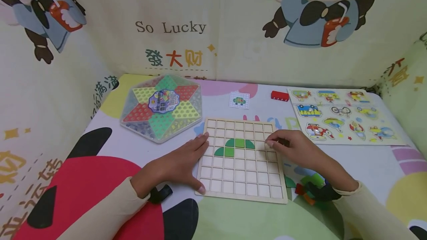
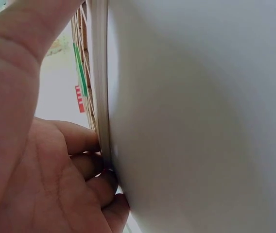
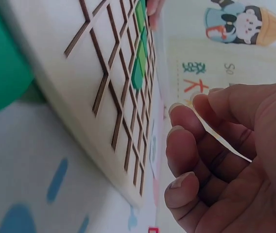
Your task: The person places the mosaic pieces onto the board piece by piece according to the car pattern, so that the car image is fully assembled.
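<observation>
A wooden grid board (image 1: 247, 177) lies flat in the middle of the table. In its upper half sit light green square tiles (image 1: 240, 143) and darker green rounded tiles (image 1: 250, 144), forming two short rows. My left hand (image 1: 181, 162) rests along the board's left side, thumb at the lower corner and fingertips against the edge. Over the right side of the board hovers my right hand (image 1: 295, 147). Its fingers are loosely bent, with thumb and index tips close together; the right wrist view shows nothing held. A small pattern card (image 1: 239, 100) lies beyond the board.
Loose coloured pieces (image 1: 310, 192) lie beside the board, partly hidden by the right wrist. A hexagonal star-patterned game box (image 1: 160, 110) stands back left. At the back right are a red block (image 1: 279, 96) and a vehicle picture board (image 1: 337, 121). A printed cloth (image 1: 233, 58) hangs behind.
</observation>
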### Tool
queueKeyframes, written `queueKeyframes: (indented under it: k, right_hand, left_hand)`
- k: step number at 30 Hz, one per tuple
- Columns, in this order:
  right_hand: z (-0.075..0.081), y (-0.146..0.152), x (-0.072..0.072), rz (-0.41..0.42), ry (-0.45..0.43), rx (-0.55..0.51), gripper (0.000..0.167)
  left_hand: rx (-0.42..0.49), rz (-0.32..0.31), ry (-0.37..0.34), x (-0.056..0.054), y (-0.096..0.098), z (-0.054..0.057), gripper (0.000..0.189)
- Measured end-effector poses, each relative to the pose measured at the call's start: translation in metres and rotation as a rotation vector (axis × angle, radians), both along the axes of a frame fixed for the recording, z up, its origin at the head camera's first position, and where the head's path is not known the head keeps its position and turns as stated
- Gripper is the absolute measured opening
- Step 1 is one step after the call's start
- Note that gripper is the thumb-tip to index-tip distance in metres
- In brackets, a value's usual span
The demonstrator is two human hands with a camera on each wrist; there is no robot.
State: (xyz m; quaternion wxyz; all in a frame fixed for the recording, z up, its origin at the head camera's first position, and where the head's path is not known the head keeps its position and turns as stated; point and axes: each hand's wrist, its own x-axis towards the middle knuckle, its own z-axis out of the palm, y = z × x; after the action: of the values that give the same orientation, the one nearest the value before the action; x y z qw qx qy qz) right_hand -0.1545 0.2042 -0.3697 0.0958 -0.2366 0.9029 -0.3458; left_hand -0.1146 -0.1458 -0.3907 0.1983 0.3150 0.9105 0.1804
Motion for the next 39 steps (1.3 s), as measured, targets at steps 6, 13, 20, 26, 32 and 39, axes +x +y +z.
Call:
queueKeyframes:
  k: [6, 13, 20, 26, 32, 39]
  right_hand:
    - [0.003, 0.017, 0.008, 0.007, -0.021, 0.009, 0.012]
    - [0.000, 0.043, 0.027, 0.042, -0.062, 0.025, 0.012]
    - [-0.006, 0.071, 0.049, 0.090, -0.049, -0.010, 0.012]
    - [-0.015, 0.094, 0.065, 0.155, -0.049, -0.077, 0.022]
    - [-0.022, 0.106, 0.080, 0.220, -0.029, -0.111, 0.030]
    - [-0.034, 0.104, 0.090, 0.193, 0.057, -0.112, 0.034]
  left_hand:
    - [0.004, 0.004, -0.003, 0.001, -0.001, -0.001, 0.128]
    - [-0.017, -0.011, 0.021, -0.002, 0.001, -0.002, 0.129]
    - [-0.024, -0.006, 0.018, -0.002, 0.002, -0.002, 0.129]
    - [-0.044, 0.011, 0.018, -0.001, 0.002, -0.002, 0.130]
    - [-0.033, 0.003, 0.012, -0.002, 0.003, -0.002, 0.129]
    - [-0.027, 0.011, 0.004, -0.001, 0.002, -0.002, 0.129]
